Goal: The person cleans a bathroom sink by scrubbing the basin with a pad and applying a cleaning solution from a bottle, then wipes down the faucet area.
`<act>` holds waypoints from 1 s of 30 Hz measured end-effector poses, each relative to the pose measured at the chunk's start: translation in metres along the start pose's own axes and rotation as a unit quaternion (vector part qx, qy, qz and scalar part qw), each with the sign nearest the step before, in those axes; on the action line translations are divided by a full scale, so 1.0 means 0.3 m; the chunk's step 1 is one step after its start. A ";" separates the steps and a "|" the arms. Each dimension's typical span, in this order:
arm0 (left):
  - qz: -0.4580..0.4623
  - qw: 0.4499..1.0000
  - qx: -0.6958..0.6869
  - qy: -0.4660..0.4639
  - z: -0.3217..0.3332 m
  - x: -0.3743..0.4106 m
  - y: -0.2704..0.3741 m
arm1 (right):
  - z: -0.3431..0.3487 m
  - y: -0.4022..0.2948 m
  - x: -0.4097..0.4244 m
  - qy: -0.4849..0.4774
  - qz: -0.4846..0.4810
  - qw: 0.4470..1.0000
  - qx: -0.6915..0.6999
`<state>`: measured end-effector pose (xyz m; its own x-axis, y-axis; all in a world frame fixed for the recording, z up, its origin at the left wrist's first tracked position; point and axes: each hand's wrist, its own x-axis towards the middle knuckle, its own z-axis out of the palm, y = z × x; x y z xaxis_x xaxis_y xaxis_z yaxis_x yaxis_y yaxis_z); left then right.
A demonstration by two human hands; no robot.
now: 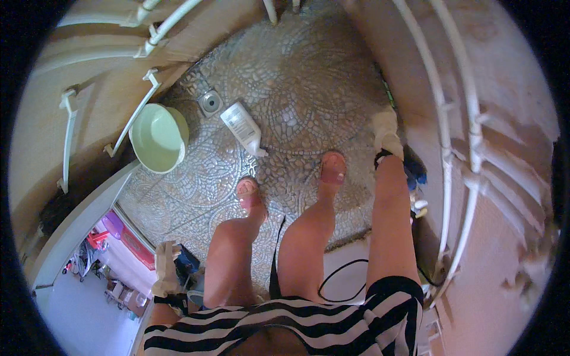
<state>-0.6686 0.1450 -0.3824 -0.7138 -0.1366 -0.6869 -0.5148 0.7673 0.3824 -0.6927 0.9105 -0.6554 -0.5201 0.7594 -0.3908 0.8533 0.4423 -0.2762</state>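
Note:
Both my hands wear beige gloves with dark bands at the wrists. My left hand (164,269) is low at the left, beside a dark blue object (186,258); whether they touch is unclear. My right hand (387,129) reaches forward along the right wall, above the floor, its fingers blurred. A narrow green item (389,93) lies by the wall beyond it. On the wet pebble-patterned floor (294,89) lies a white plastic bottle (242,127) with a nozzle, on its side. Left of it are a round metal floor drain (210,103) and a pale green plastic basin (158,138).
White pipes (438,102) run along the right wall, and white rails (133,113) are on the left wall. An open doorway at lower left shows boxes (129,299) and a red mat (136,247). A black cable (340,267) loops behind my legs. Small items (417,205) sit by the right wall.

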 end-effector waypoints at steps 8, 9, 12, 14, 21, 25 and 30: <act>-0.046 0.998 0.038 0.003 0.189 0.193 0.085 | 0.151 0.094 0.300 0.067 0.021 0.996 -0.048; -0.055 0.998 0.030 0.001 0.200 0.208 0.101 | 0.157 0.099 0.318 0.069 0.024 0.996 -0.056; -0.063 0.998 0.022 0.000 0.215 0.222 0.137 | 0.172 0.109 0.322 0.061 0.026 0.995 -0.069; -0.049 0.998 0.034 0.004 0.219 0.209 0.147 | 0.158 0.099 0.315 0.034 0.027 0.996 -0.082; -0.005 0.995 0.100 -0.006 0.184 0.118 0.150 | 0.105 -0.007 0.200 -0.120 0.023 0.979 -0.161; 0.003 0.994 0.107 -0.028 0.136 0.046 0.231 | 0.043 -0.015 0.056 -0.026 -0.063 0.992 -0.106; 0.040 0.997 0.065 -0.013 0.005 -0.222 0.406 | -0.294 -0.294 -0.426 -0.038 -0.139 0.987 0.077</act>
<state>-0.6830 0.2485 -0.2912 -0.7368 -0.0556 -0.6739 -0.3885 0.8504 0.3547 -0.6983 0.8166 -0.5037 -0.7399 0.5785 -0.3432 0.6640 0.5466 -0.5103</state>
